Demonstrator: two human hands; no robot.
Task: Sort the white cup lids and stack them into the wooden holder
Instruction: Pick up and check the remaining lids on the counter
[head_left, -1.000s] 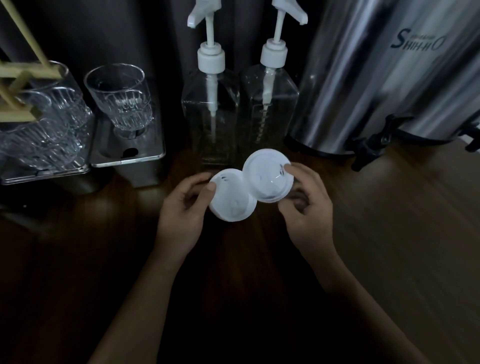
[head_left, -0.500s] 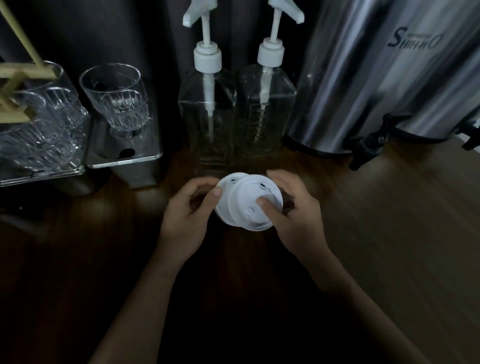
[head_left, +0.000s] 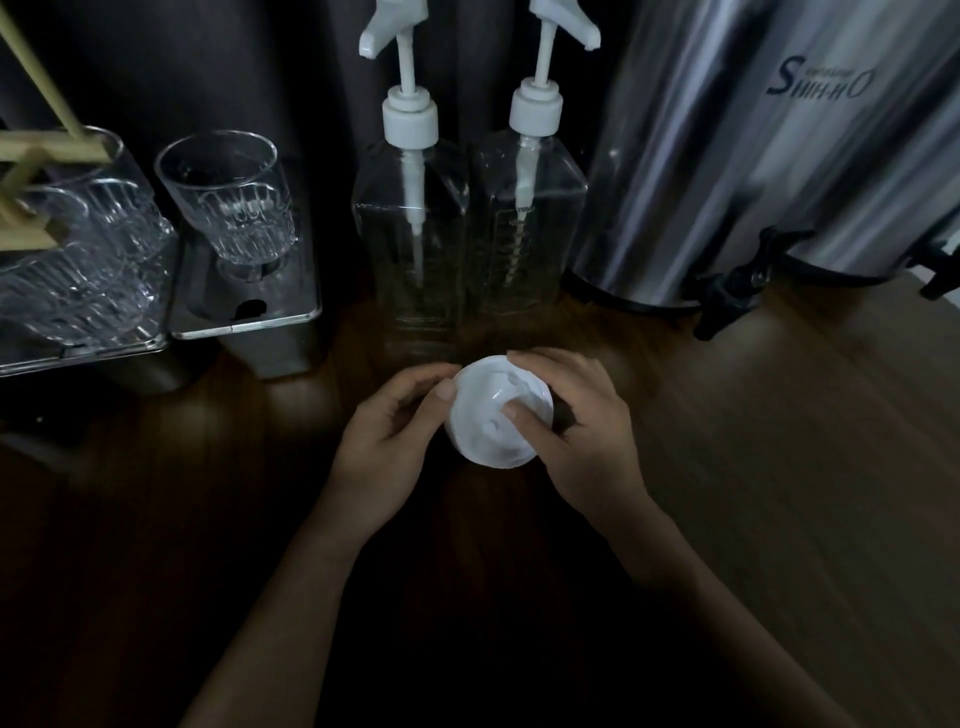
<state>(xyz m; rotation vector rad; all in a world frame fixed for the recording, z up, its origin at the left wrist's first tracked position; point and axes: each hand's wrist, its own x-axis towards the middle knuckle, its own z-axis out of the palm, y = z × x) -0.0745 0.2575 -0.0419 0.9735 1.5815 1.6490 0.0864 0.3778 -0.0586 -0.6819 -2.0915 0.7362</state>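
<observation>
Two white cup lids (head_left: 491, 415) sit nested one on top of the other above the dark wooden counter, so only the upper one shows. My left hand (head_left: 387, 441) pinches the stack at its left rim with thumb and fingers. My right hand (head_left: 582, 431) grips the right rim, its thumb pressing on the top lid's face. Pale wooden slats of the holder (head_left: 36, 156) poke in at the far left edge, over the glasses.
Two clear pump bottles (head_left: 410, 234) stand right behind the lids. A large steel dispenser (head_left: 753, 156) with black taps fills the back right. Clear glasses (head_left: 228, 197) sit on metal trays (head_left: 244, 322) at the left.
The two lids were side by side, one in each hand; my right hand has slid its lid leftward over the other, and the two are now nested together.
</observation>
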